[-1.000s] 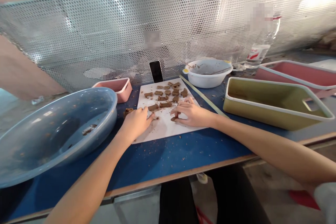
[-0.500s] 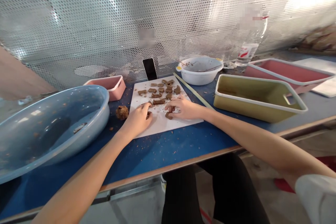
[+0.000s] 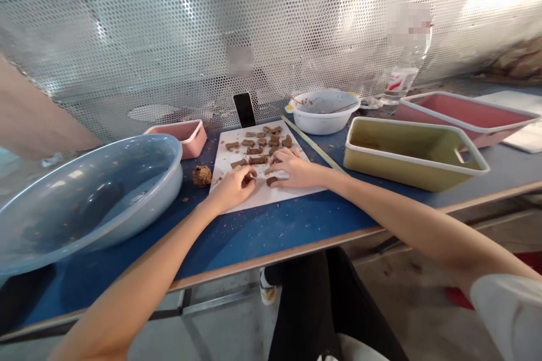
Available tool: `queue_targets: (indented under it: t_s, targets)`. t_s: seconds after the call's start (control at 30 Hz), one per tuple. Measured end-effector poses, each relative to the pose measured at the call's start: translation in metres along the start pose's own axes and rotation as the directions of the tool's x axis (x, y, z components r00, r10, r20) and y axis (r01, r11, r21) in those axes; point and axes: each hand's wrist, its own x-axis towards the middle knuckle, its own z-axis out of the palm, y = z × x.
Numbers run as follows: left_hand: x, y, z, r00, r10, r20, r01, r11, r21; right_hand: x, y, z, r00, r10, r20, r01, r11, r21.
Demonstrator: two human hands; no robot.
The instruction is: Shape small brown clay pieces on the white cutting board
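Both my hands rest on a white cutting board (image 3: 271,194) on the blue table (image 3: 262,231). My left hand (image 3: 232,187) is curled, its fingertips pinched on a small brown dough piece (image 3: 248,178). My right hand (image 3: 292,168) lies beside it, fingers bent, touching another brown dough piece (image 3: 271,180). Several shaped brown dough pieces (image 3: 260,144) lie in rows at the board's far end. A brown dough lump (image 3: 202,175) sits on the table just left of the board.
A large blue basin (image 3: 84,203) stands at the left, a small pink tray (image 3: 182,134) behind it. A phone (image 3: 244,109) leans on the perforated metal screen. White bowl (image 3: 324,113), long stick (image 3: 313,146), yellow tray (image 3: 412,152), pink tray (image 3: 466,115) and bottle (image 3: 402,76) are right.
My left hand has slid right from the board's left edge toward the right hand, uncovering the dough lump. The right hand stayed near its dough piece. The camera shifted a little.
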Motion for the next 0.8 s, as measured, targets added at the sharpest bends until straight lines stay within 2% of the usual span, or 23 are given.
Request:
queue_targets:
  t_s: [0.17, 0.27, 0.47, 0.8]
  targets:
    - [0.001, -0.003, 0.002, 0.992, 0.129, 0.009, -0.129, 0.991, 0.044, -0.002, 0.000, -0.009, 0.999, -0.012, 0.039, 0.014, 0.998, -0.053]
    - [0.001, -0.002, 0.002, 0.986, 0.167, 0.002, -0.166, 0.982, 0.093, -0.001, 0.002, -0.008, 0.999, -0.008, 0.044, 0.011, 0.998, -0.060]
    - [-0.001, 0.003, 0.003, 0.984, 0.175, -0.017, -0.169, 0.970, 0.176, 0.003, 0.005, -0.002, 0.999, -0.014, 0.036, 0.016, 0.999, -0.050]
    - [0.006, -0.003, 0.022, 0.987, 0.141, -0.081, -0.130, 0.984, 0.126, 0.008, 0.007, 0.001, 0.997, -0.057, 0.058, 0.061, 0.996, -0.067]
